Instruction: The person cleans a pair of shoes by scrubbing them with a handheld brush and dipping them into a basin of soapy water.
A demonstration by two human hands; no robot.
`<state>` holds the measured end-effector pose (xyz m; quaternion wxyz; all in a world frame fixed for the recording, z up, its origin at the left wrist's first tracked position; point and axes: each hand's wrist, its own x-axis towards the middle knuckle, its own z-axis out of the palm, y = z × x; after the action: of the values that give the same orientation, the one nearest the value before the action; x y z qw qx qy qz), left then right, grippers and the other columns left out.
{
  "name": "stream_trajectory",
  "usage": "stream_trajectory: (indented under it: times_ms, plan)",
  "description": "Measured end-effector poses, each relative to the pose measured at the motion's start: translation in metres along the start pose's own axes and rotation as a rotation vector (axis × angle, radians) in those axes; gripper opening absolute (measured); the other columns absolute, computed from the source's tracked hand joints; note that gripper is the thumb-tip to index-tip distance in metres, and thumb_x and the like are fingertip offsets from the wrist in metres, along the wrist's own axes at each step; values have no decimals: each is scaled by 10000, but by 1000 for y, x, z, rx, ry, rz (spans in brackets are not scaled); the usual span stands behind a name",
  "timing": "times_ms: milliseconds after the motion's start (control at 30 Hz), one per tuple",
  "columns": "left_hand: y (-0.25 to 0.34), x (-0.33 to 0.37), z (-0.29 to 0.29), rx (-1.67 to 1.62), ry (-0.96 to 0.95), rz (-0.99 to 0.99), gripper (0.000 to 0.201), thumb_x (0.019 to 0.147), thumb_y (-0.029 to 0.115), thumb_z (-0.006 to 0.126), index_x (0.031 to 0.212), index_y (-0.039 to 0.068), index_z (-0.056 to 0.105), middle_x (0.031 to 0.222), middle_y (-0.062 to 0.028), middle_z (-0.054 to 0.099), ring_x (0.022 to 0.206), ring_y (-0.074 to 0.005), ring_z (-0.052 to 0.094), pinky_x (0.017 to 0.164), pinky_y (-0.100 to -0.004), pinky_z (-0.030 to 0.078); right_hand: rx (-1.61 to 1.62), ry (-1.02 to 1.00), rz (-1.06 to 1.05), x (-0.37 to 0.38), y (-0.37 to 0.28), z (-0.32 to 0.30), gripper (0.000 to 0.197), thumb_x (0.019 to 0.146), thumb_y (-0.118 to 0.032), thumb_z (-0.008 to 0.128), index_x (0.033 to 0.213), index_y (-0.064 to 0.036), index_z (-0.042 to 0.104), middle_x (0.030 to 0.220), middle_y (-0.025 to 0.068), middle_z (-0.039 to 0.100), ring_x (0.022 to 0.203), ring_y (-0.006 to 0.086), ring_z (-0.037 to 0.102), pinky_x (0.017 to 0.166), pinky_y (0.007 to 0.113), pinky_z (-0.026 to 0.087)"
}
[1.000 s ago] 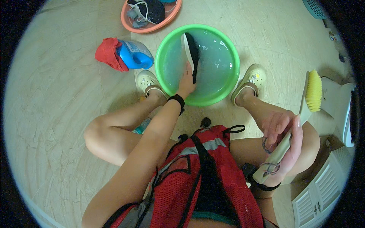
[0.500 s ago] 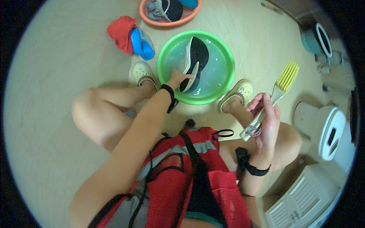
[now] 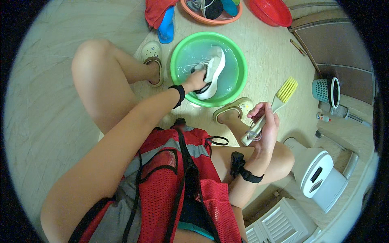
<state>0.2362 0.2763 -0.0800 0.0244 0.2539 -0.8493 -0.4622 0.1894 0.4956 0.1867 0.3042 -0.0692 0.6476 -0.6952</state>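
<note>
In a round green basin point(image 3: 244, 69) of cloudy water lies a white sneaker point(image 3: 218, 64) with loose laces, its thick white sole edge turned to the right. My left hand point(image 3: 195, 80) grips it at the ankle opening, fingers partly hidden inside the shoe. Away from the basin, above my right knee, my right hand point(image 3: 267, 126) holds a scrubbing brush point(image 3: 277, 104) by its pale handle, yellow bristles pointing up and away. A thin cord loop hangs round the lower end of that handle.
Beyond the green basin stands an orange basin point(image 3: 210, 20) with shoe parts in it; a red basin point(image 3: 272, 13) is to its right. Red and blue items point(image 3: 166, 28) lie at far left. A toilet point(image 3: 312, 168), white cabinet point(image 3: 283, 224) and teal basket point(image 3: 321, 90) line the right.
The sneaker has turned over in the basin: its black underside faced up before, now its white laced upper shows. The brush stays in my right hand. The whole view has shifted.
</note>
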Motion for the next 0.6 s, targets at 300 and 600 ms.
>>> stream_trajectory:
  times_ms: [300,600]
  plan:
    - [34,13,6,293,17,18,321,731,36,544,1038,-22,467,828,-249,598,838,-381,595,740,-459,480,63,22,54,11,-26,-28,292,942,-238,449,814,2,555,670,74,552,621,156,542,604,266,450]
    - [-15,57,-5,482,-70,45,454,636,97,658,1067,13,543,918,-251,578,905,-384,561,805,-445,471,153,128,94,17,-24,-23,299,948,-238,438,817,14,531,658,97,547,597,175,535,601,284,453]
